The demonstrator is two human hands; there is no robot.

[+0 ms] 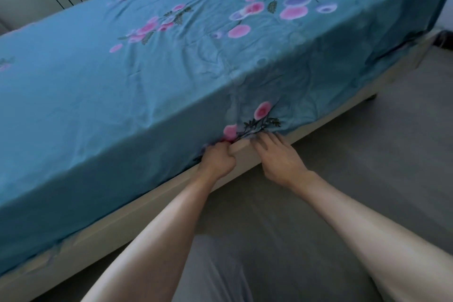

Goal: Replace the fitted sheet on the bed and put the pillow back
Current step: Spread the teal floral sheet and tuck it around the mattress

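left hand [217, 158] fisted on fitted sheet [137, 76] hem at bed's near edge, to tuck | right hand [278, 154] fingers extended, pressing hem under mattress

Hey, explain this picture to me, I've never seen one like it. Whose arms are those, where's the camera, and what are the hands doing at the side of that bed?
There is no machine here. The camera sits on a person's head, looking forward and down, so the two bare arms are theirs. The bed wears a blue flowered sheet draped over the top and side. The left hand is curled, gripping the sheet's lower edge at the pale bed frame. The right hand has straighter fingers touching that edge beside it. No pillow shows in this view.
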